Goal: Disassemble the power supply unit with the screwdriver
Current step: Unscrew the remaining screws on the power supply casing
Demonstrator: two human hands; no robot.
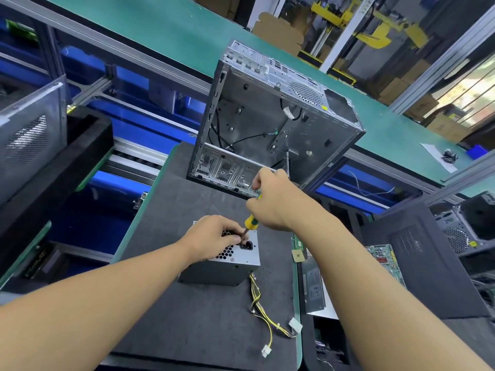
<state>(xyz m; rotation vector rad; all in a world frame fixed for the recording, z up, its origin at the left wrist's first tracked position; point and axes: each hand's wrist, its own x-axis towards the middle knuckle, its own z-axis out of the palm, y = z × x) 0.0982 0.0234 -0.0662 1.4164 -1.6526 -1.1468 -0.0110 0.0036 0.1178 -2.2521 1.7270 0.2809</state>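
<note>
A green conveyor belt (160, 30) runs across the far side of the bench, and in front of it lies a dark grey work mat (166, 303) that bears the task's things. At the mat's far end stands an empty computer case (267, 116), its open side facing the camera, with a few black cables loose inside. To the right of the mat a black side panel (417, 258) leans, with a green circuit board (383, 259) just beside it, and another metal case (29, 135) stands at the left edge. The power supply unit (241, 257) sits on the mat nearer the person, well apart from the case, its grey face with the hexagonal vent (227, 251) and the black power socket (247, 245) turned upward. The left hand (211, 239) rests on top of that face, covering most of the vent, its fingers curled and its fingertips gathered round the lower shaft of the screwdriver (251, 222) just beside the socket. The right hand (278, 202) is above and to the right of the unit, clear of it, fingers wrapped tightly round the upper part of the yellow-and-green handle. The screwdriver slants down to the left from that hand, its tip meeting the unit's top face under the left fingertips; the exact spot is hidden. A bundle of yellow and black wires (258, 298) trails from the unit's near right corner across the mat and ends in white connectors (294, 324).
</note>
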